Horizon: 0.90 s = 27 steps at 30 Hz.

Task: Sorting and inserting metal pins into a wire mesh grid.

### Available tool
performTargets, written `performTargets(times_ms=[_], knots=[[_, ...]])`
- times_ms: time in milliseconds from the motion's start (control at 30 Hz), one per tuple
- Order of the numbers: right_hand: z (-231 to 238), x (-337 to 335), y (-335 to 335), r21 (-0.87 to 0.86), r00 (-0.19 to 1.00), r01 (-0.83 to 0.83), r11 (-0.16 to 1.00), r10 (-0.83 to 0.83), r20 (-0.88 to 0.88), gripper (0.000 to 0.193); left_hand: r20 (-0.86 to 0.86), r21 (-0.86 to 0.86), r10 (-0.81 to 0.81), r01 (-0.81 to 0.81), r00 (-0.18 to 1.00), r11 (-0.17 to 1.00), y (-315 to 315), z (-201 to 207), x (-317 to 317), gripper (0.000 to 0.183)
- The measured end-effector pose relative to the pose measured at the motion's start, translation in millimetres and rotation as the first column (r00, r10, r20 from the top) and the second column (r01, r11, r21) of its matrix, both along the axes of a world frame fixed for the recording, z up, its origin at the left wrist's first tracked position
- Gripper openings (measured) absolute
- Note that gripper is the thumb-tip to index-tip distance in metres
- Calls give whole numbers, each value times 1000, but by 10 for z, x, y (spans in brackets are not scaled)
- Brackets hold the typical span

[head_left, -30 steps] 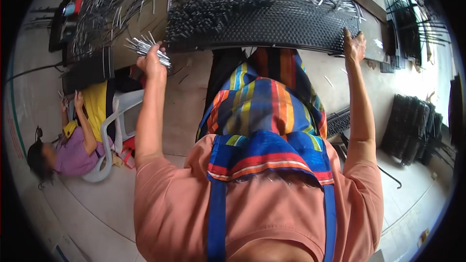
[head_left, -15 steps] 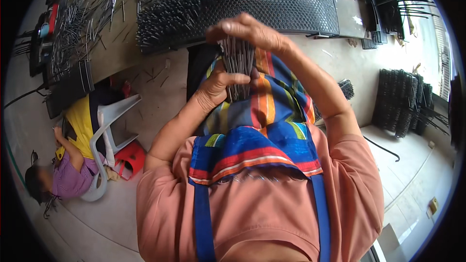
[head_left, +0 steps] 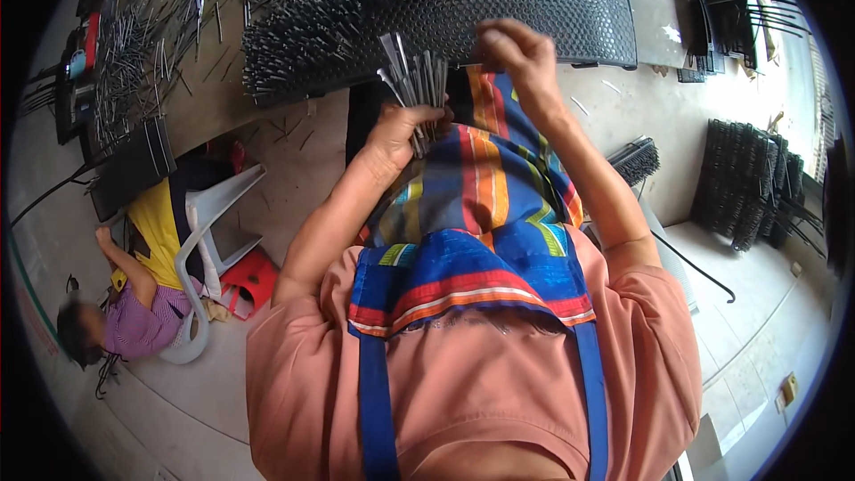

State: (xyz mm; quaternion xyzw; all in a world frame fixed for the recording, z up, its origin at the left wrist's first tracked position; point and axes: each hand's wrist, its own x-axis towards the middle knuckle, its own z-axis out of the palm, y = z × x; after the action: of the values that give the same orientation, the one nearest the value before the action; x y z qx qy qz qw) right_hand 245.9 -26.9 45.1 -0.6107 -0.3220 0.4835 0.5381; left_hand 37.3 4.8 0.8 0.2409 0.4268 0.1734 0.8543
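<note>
My left hand (head_left: 397,131) is closed round a bundle of thin dark metal rods (head_left: 419,80), held above my lap. The rods stand upward, and their upper ends fan apart. To the right, my right hand (head_left: 525,58) hovers at the near edge of a black perforated tray (head_left: 552,18). Its fingers are bent in and pressed together; whatever they may hold is too small to make out. Rods like those in my left hand stand packed in the holes (head_left: 303,44) of the tray's left part, while its right part shows bare holes.
Loose rods (head_left: 191,9) lie strewn over the table behind and left of the tray. Dark racks (head_left: 744,183) stand on the floor at right. A small bristly black block (head_left: 634,160) is beside my right arm. At left, another person (head_left: 147,312) sits by a grey chair (head_left: 200,258).
My right hand has moved right, away from above the rod bundle, and its fingers have curled in. My left hand has shifted slightly left and up, and the rods' tops now spread apart.
</note>
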Motion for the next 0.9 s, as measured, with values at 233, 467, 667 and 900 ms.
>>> performTargets(times_ms=[233,467,667,900], knots=[[-36,-58,207,-57,864,-78,995,95,495,24,88,37,-139,136,986,990,89,260,107,32],[-3,-173,299,32,929,-148,988,128,348,21,115,-5,-179,181,977,983,92,389,133,63],[83,93,342,195,927,357,913,-321,-194,7,79,8,-182,182,980,983,46,210,96,64],[98,48,292,-175,977,-143,974,111,-181,21,-83,214,-305,315,949,924,61,427,325,50]])
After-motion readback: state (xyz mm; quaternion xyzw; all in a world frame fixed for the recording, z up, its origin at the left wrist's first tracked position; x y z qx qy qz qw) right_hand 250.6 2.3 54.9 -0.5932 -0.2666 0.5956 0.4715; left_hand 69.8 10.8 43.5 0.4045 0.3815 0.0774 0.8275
